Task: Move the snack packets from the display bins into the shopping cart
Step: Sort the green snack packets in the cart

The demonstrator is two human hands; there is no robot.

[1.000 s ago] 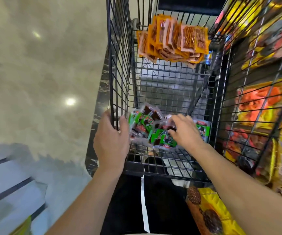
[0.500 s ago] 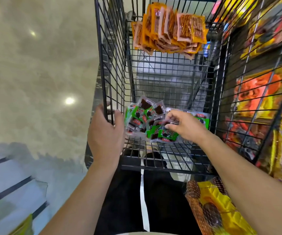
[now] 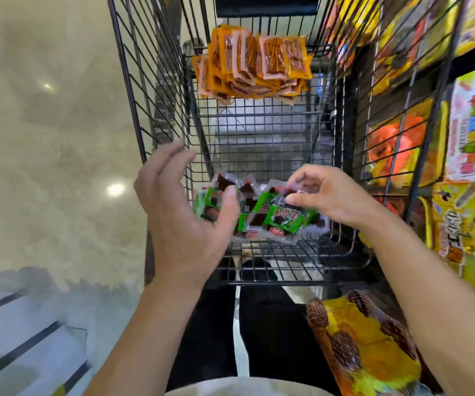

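— How are the hands placed?
— Both reach into the cart [image 3: 133,81] at its near end. The left hand [image 3: 185,215] hangs over the near left corner, fingers spread and loose, gripping nothing. It is blurred.
— And the right?
— The right hand [image 3: 327,195] is over the near right part, fingers curled, thumb tip on top of the green packets [image 3: 282,221]. Whether it grasps one I cannot tell.
— Where do they lie?
— In a heap on the cart floor by the near edge, between the two hands, partly behind the left thumb. The orange packets [image 3: 253,67] are piled at the far end.
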